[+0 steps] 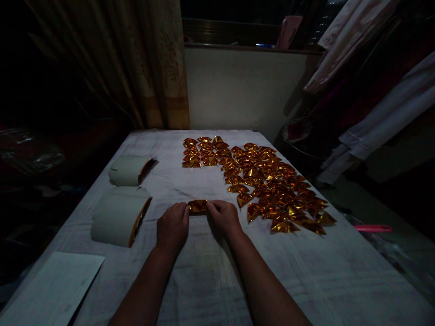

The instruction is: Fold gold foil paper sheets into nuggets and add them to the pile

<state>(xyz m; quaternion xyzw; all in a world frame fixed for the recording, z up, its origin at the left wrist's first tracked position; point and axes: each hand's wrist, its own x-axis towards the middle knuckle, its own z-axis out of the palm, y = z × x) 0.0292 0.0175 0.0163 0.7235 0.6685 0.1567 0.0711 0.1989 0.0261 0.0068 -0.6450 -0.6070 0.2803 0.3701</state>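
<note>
My left hand and my right hand rest on the cloth-covered table, fingers curled. Between them they pinch a small piece of gold foil paper, one hand at each end, pressing it against the cloth. To the right and beyond lies a wide spread of several folded gold foil pieces, with a smaller cluster of them further back.
Two curved stacks of paper sheets, pale side up, lie at the left: the nearer stack and the farther stack. A white sheet lies at the near left corner. Curtains and hanging clothes surround the table.
</note>
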